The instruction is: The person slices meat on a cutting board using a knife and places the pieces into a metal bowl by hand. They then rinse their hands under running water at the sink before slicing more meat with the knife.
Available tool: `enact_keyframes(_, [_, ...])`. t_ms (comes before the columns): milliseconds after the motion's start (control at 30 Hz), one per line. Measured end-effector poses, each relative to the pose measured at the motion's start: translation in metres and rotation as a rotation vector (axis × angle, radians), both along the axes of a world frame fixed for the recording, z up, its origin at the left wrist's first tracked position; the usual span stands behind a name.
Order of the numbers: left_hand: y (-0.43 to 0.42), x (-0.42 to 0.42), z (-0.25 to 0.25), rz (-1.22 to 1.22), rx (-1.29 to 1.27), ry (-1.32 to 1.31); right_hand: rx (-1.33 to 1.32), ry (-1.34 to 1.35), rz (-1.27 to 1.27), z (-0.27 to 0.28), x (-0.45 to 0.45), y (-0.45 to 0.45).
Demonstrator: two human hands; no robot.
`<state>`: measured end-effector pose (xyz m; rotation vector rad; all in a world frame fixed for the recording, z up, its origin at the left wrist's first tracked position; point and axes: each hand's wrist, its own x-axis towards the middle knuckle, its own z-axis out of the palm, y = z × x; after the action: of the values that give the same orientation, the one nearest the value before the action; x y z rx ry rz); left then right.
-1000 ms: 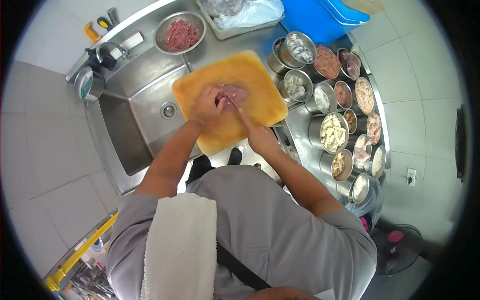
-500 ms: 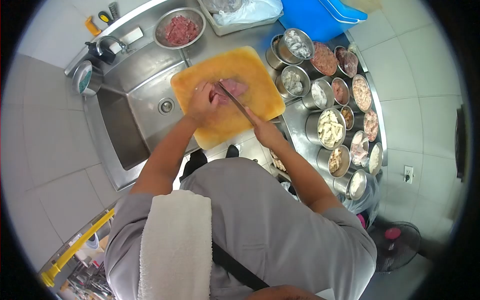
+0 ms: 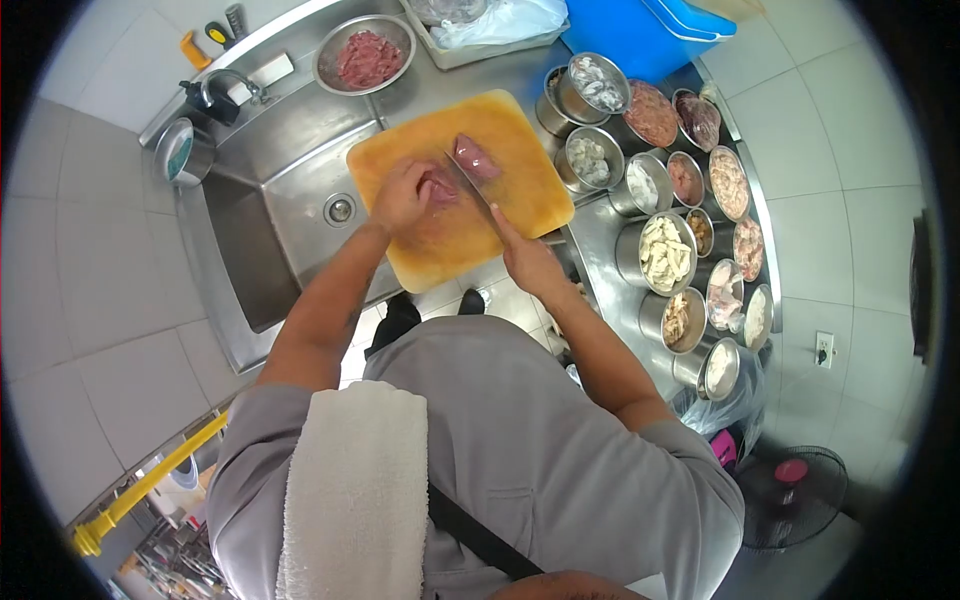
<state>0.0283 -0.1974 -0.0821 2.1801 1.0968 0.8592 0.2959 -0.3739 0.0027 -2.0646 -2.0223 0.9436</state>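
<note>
A yellow cutting board (image 3: pixel 450 255) lies at an angle across the sink's right edge and the steel counter. My right hand (image 3: pixel 527 258) is closed round the handle of a knife (image 3: pixel 473 187), whose blade points up and left over the board. To the left of the blade, my left hand (image 3: pixel 402 197) presses its curled fingers on a piece of raw meat (image 3: pixel 442 187). A second piece of meat (image 3: pixel 476 158) lies apart, just right of the blade near the tip. The fingertips of my left hand are partly hidden.
A steel bowl of cut meat (image 3: pixel 368 60) stands behind the board. The sink basin (image 3: pixel 300 200) is at the left, with a faucet (image 3: pixel 235 85). Several steel containers (image 3: pixel 655 250) of food crowd the right counter, near a blue cooler (image 3: pixel 640 40).
The meat under the blade is now in two separate pieces, with a gap between them. The knife has shifted slightly right, and my left hand stays on the left piece.
</note>
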Motion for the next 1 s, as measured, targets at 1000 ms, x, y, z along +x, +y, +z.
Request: enact_keyframes(1000, [0.019, 0.015, -0.019, -0.146, 0.377, 0.134, -0.096, -0.359, 0.105, 0.054, -0.013, -0.006])
